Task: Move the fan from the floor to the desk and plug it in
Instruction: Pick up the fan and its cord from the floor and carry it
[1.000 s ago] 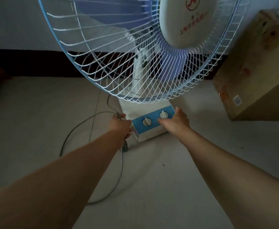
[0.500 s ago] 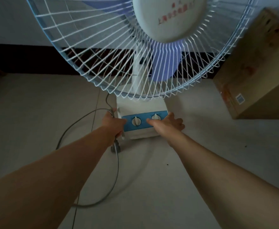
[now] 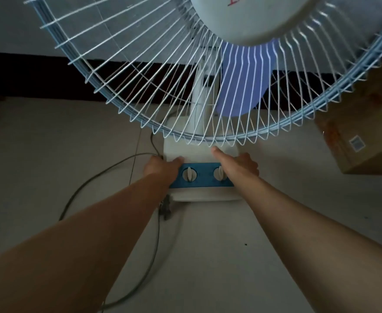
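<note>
Both hands have moved from the control panel onto the fan (image 3: 202, 152) base sides: left hand (image 3: 160, 167) and right hand (image 3: 239, 164) grip it, fingers clamped round the edges. Fan looks barely off the floor (image 3: 38, 154), cord (image 3: 108, 175) trailing. Lift starting; worktop not in view.

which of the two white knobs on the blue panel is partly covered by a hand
The right-side white round knob: the right hand overlaps its edge. The left-side white knob shows fully, clear of the left hand.
</note>
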A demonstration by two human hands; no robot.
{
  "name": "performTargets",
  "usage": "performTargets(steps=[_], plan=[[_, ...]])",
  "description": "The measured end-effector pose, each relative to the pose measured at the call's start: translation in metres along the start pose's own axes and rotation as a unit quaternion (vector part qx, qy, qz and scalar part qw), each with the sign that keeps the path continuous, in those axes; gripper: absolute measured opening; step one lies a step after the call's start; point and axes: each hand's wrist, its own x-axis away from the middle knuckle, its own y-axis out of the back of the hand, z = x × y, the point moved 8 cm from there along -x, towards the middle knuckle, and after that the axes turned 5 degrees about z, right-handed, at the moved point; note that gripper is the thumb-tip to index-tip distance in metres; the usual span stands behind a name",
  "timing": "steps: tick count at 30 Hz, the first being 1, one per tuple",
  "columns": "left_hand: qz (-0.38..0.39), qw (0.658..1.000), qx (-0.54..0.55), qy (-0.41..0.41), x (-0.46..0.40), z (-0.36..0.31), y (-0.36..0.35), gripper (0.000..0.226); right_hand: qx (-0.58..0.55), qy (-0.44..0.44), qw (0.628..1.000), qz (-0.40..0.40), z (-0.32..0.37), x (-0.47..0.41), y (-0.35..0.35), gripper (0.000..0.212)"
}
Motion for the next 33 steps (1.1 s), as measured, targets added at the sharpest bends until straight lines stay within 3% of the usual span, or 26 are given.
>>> performTargets(steps=[6,13,19,22,27,33], plan=[[-0.020,0.999,0.027,0.027,-0.015,0.003,-0.004,0.075,-0.015,0.026,0.999,-0.026,-0.002,-0.008,0.003,0.096],[-0.036,0.998,0.022,0.038,-0.005,0.006,-0.005,0.074,-0.045,0.025,0.999,0.007,-0.008,0.000,0.003,0.090],[-0.011,0.990,0.123,0.062,0.009,0.028,-0.004,0.079,-0.102,0.009,0.995,0.018,-0.020,0.018,0.006,0.082],[0.001,0.988,0.144,0.052,0.010,0.029,0.001,0.073,-0.112,0.019,0.993,0.021,-0.020,0.020,0.006,0.090],[-0.008,0.986,0.160,0.041,0.004,0.025,0.009,0.065,-0.110,0.073,0.987,0.094,-0.007,0.023,-0.007,0.089],[-0.033,0.989,0.146,0.022,0.003,0.026,0.016,0.045,-0.118,0.087,0.988,0.047,-0.008,0.035,-0.008,0.085]])
